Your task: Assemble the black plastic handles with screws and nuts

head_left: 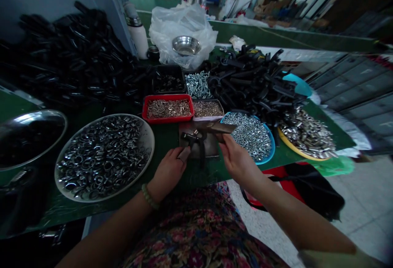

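My left hand [170, 167] is closed around the near-left end of a black T-shaped part [201, 148]. A small shiny metal piece [195, 132] sits at the top of that part. Under it lies a flat metal plate [211, 148] on the bench. My right hand [236, 157] grips a hammer-like tool [220, 127] with a long, dark metal head. The tool's head is slightly blurred and hangs just above and to the right of the black part. Whether the two touch, I cannot tell. My fingers hide most of the tool's handle.
Metal rings fill a round tray [151, 139] on the left. Small pins lie in a red tray [144, 114], nuts in a blue basin [272, 145], and metal sleeves in a yellow basin [294, 152]. Piles of black parts [76, 59] stand behind. A bag [310, 190] lies at lower right.
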Demonstrator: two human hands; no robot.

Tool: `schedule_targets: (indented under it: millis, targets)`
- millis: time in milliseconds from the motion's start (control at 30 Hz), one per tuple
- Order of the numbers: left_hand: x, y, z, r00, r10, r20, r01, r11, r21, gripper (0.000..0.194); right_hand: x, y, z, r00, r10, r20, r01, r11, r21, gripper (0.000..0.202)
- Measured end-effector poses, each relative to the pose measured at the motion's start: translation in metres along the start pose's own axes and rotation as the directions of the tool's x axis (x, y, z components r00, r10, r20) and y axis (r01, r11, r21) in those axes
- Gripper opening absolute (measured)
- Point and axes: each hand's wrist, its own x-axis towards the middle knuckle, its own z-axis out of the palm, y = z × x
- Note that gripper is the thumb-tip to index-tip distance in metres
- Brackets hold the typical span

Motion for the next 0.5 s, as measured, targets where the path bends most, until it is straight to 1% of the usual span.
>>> schedule_targets:
  millis: [33,133,167,267,300,367,400,433,467,500]
  targets:
    - [0.001,-0.001,0.0,1.0,-0.001,-0.003,0.001,1.0,-0.013,0.043,0.002,-0.001,0.001,1.0,0.01,0.012,-0.01,1.0,-0.012,0.041]
    - [0.004,-0.004,0.0,1.0,0.0,-0.005,-0.001,0.999,-0.044,0.043,0.004,-0.002,0.001,0.992,0.039,0.117,-0.032,0.997,-0.063,0.04]
    - [0.004,-0.003,0.0,1.0,0.006,-0.003,-0.006,0.999,-0.049,0.043,0.005,-0.004,0.001,0.993,0.046,0.11,-0.039,0.997,-0.066,0.04]
    - [0.005,0.004,0.0,1.0,0.023,0.002,-0.023,0.998,-0.051,0.041,0.008,-0.01,0.002,0.997,0.074,0.037,-0.072,0.995,-0.069,0.039]
    - [0.004,0.008,-0.001,1.0,0.02,0.005,-0.019,0.998,-0.052,0.041,0.01,-0.01,0.003,0.994,0.089,0.058,-0.084,0.993,-0.085,0.038]
    - [0.0,0.011,-0.009,1.0,0.013,0.014,-0.012,0.997,-0.07,0.041,0.011,-0.004,0.006,0.981,0.114,0.154,-0.093,0.986,-0.136,0.039]
    - [-0.002,0.006,-0.016,1.0,0.004,0.006,-0.004,0.996,-0.088,0.04,0.009,0.004,0.006,0.973,0.125,0.196,-0.093,0.982,-0.165,0.04]
    - [-0.005,-0.003,-0.026,1.0,-0.016,-0.019,0.014,0.994,-0.106,0.04,0.005,0.015,0.004,0.973,0.141,0.181,-0.105,0.975,-0.194,0.041]
    - [-0.009,-0.019,-0.04,0.996,-0.058,-0.066,0.05,0.992,-0.117,0.039,0.001,0.03,0.0,0.978,0.158,0.139,-0.123,0.965,-0.23,0.042]
    - [-0.013,-0.042,-0.057,0.985,-0.121,-0.125,0.107,0.987,-0.118,0.038,-0.003,0.048,-0.005,0.975,0.208,0.072,-0.179,0.94,-0.29,0.043]
